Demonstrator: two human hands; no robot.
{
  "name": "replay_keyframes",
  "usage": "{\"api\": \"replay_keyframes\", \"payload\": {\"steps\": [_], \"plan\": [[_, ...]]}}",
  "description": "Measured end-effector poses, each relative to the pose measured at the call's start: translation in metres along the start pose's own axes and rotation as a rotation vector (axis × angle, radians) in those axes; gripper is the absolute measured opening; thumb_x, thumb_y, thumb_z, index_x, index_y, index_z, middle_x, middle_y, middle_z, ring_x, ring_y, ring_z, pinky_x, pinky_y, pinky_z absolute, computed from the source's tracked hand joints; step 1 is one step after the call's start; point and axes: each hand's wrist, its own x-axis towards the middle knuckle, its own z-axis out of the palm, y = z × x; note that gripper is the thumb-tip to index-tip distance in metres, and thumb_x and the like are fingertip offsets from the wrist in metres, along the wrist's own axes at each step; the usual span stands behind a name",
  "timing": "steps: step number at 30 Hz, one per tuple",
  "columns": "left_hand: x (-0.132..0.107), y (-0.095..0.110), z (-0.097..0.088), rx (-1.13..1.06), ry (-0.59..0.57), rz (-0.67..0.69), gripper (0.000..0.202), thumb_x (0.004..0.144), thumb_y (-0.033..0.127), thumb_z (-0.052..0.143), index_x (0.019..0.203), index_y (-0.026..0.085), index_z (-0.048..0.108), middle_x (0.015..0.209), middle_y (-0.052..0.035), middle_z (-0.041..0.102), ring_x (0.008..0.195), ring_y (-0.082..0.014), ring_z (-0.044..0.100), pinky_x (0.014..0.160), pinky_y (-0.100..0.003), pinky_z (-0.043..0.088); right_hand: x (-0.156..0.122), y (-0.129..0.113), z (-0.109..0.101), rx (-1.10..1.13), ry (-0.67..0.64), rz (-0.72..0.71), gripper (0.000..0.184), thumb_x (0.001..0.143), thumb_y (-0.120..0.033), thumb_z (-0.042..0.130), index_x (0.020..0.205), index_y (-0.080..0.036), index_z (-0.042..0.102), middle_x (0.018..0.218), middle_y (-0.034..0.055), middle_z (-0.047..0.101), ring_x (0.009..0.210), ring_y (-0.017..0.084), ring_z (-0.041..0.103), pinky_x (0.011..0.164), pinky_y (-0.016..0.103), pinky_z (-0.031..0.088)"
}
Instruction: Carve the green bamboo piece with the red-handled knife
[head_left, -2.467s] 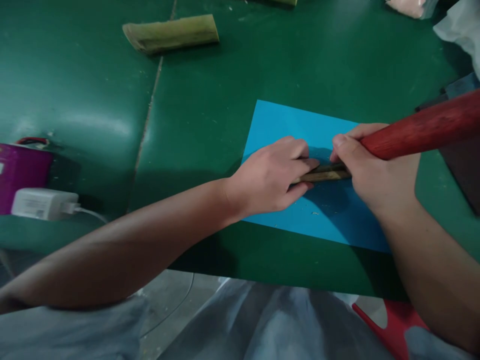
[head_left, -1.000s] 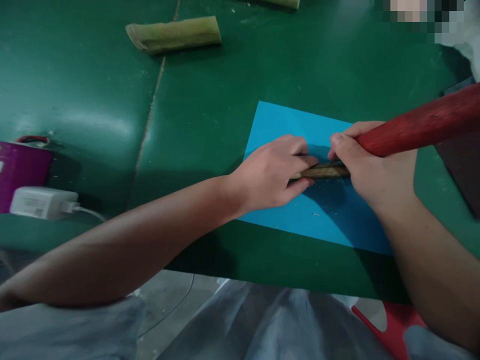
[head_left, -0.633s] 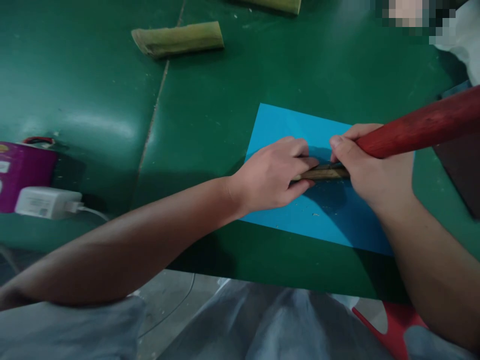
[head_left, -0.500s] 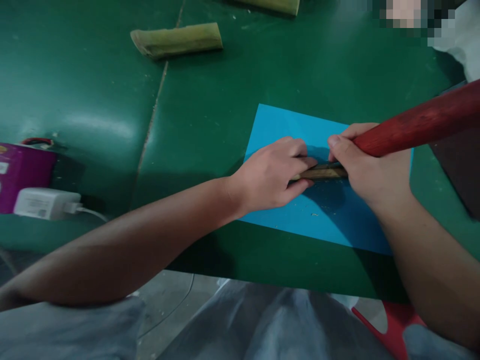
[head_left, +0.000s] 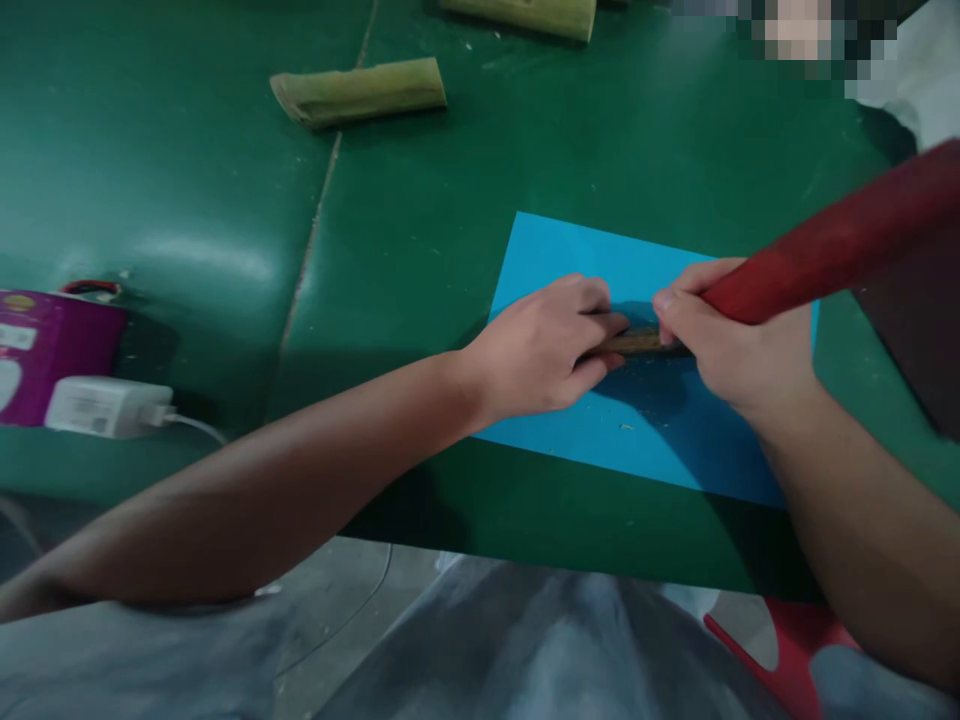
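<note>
My left hand [head_left: 544,345] is closed on the end of a narrow brownish wooden strip, perhaps bamboo [head_left: 636,344], pressing it down over a blue sheet [head_left: 551,248]. Close on its right, my right hand [head_left: 754,350] grips a tool with a thick, dark red handle [head_left: 832,245] slanting up to the right. The tool's working end is low at the strip, hidden by my right fingers. Small shavings [head_left: 626,427] are scattered on the blue sheet below the strip.
Two pieces of split bamboo lie farther back, one bamboo piece [head_left: 367,92] left and another bamboo piece [head_left: 532,15] at the top edge. A purple box [head_left: 67,335] and a white charger [head_left: 105,405] with cable sit left. A dark flat object [head_left: 911,330] lies right. Another person is partly visible top right.
My right hand and the red-handled tool have shifted slightly left along the strip, covering the bit of dark metal seen before. My left hand keeps its hold. The view has shifted slightly.
</note>
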Motion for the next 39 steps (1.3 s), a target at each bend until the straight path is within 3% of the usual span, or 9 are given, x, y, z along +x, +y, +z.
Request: {"api": "replay_keyframes", "payload": {"steps": [2, 5, 19, 39], "plan": [[0.0009, -0.0005, -0.001, 0.011, -0.015, 0.006, 0.032, 0.109, 0.029, 0.056, 0.122, 0.014, 0.082, 0.112, -0.0143, 0.074, 0.104, -0.0271, 0.069, 0.093, -0.041, 0.06, -0.0018, -0.0007, 0.0002, 0.049, 0.066, -0.008, 0.034, 0.086, -0.027, 0.072, 0.056, -0.029, 0.055, 0.058, -0.0026, 0.054, 0.056, 0.017, 0.051, 0.059, 0.036, 0.046], [0.0009, -0.0022, -0.0016, 0.02, -0.015, 0.017, 0.033, 0.109, 0.03, 0.056, 0.123, 0.014, 0.082, 0.108, -0.0134, 0.072, 0.101, -0.0264, 0.068, 0.088, -0.04, 0.058, -0.002, -0.0022, 0.0012, 0.121, 0.139, 0.024, 0.031, 0.087, -0.03, 0.073, 0.058, -0.029, 0.061, 0.054, -0.0037, 0.051, 0.056, 0.018, 0.056, 0.061, 0.037, 0.052], [-0.0057, 0.0, 0.0016, 0.033, 0.019, 0.035, 0.035, 0.105, 0.029, 0.064, 0.134, 0.015, 0.079, 0.116, -0.0141, 0.074, 0.105, -0.0282, 0.07, 0.089, -0.041, 0.058, -0.0078, 0.0001, 0.0009, 0.032, 0.114, 0.107, 0.028, 0.091, -0.034, 0.08, 0.068, -0.029, 0.065, 0.069, -0.0004, 0.064, 0.075, 0.024, 0.073, 0.081, 0.043, 0.065], [-0.003, 0.0011, 0.0, 0.017, 0.01, -0.002, 0.035, 0.104, 0.029, 0.063, 0.131, 0.017, 0.081, 0.116, -0.0126, 0.074, 0.105, -0.027, 0.069, 0.091, -0.04, 0.058, -0.0031, 0.0005, 0.0063, 0.005, 0.095, 0.067, 0.029, 0.09, -0.027, 0.074, 0.064, -0.03, 0.06, 0.065, -0.0018, 0.058, 0.069, 0.022, 0.065, 0.08, 0.042, 0.061]]}}
